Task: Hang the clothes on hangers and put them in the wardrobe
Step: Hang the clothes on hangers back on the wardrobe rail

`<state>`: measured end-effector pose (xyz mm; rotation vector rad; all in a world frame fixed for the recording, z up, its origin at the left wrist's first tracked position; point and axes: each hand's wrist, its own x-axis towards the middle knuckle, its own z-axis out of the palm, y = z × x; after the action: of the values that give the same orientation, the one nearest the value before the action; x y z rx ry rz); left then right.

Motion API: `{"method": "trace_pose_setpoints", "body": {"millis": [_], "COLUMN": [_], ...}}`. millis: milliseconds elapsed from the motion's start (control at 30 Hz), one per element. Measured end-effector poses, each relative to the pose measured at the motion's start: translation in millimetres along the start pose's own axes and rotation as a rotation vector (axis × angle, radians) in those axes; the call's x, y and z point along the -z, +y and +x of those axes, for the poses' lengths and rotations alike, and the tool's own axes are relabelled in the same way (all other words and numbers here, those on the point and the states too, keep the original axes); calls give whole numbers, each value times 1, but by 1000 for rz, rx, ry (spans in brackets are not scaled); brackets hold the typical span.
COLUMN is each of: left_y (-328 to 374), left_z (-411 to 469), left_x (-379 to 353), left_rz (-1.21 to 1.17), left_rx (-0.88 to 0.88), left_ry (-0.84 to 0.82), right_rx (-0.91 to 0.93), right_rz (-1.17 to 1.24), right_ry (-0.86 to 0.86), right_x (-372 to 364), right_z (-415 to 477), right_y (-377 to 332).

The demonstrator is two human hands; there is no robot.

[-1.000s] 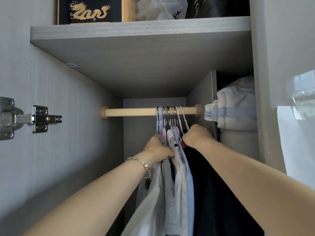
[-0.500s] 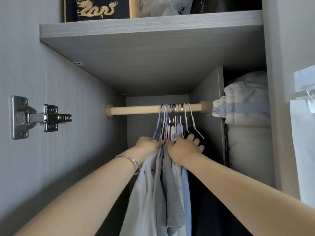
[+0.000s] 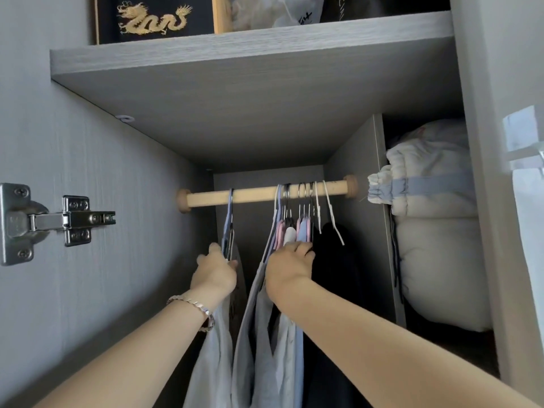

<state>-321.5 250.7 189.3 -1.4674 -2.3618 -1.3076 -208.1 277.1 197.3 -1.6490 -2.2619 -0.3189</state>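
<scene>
Wardrobe rail [image 3: 262, 195] — landmark. Left hand [image 3: 216, 267] grips one hanger [image 3: 229, 225] with a pale garment [image 3: 215, 348], hooked left along the rail. Right hand [image 3: 290, 265] presses, fingers curled, against the bunched hangers [image 3: 297, 228] toward the rail's right end. Risk — a hard shove could knock hooks off the rail.

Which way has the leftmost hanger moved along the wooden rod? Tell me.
Yes: the leftmost hanger slid left along the wooden rod, away from the hanger bunch.

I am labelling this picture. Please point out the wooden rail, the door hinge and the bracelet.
wooden rail [image 3: 253, 196], head view, bare middle.
door hinge [image 3: 75, 220], head view, metal arm.
bracelet [image 3: 195, 307], head view, links on left wrist.
</scene>
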Motion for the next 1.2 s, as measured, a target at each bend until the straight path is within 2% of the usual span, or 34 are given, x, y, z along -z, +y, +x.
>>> {"method": "trace_pose_setpoints", "body": {"millis": [67,100,133,267,367,467,600,800,900,1000,1133,1200], "left_y": [6,10,17,49,63,71,70,34,23,22,32,35], "left_z": [-3,-1,0,8,8,9,11,26,28,22,16,19], "left_x": [1,-1,-2,-21,-37,-46,-38,-29,-23,-18,-18,-19], "left_rz": [214,260,235,157,-34,-194,-204,-248,-281,-144,2,24], "left_rx": [-198,-325,-378,-253,-120,16,129,162,175,88,-256,-337], "left_ry": [126,153,108,-119,-189,-141,-43,62,104,101,93,40], "right_rx": [61,102,144,270,239,215,219,261,114,-68,-159,-164], "right_rz": [29,62,108,356,432,472,546,503,476,258,446,451], "right_ry": [13,25,39,79,96,106,88,101,138,130,130,117], "right_x": [1,3,4,12,13,12,12,6,7,4,4,4], "right_z": [-7,-11,-15,-21,-21,-20,-16,-18,-15,-9,-4,0], "right_y": [5,12,20,52,59,63,57,24,29,52,76,83]}}
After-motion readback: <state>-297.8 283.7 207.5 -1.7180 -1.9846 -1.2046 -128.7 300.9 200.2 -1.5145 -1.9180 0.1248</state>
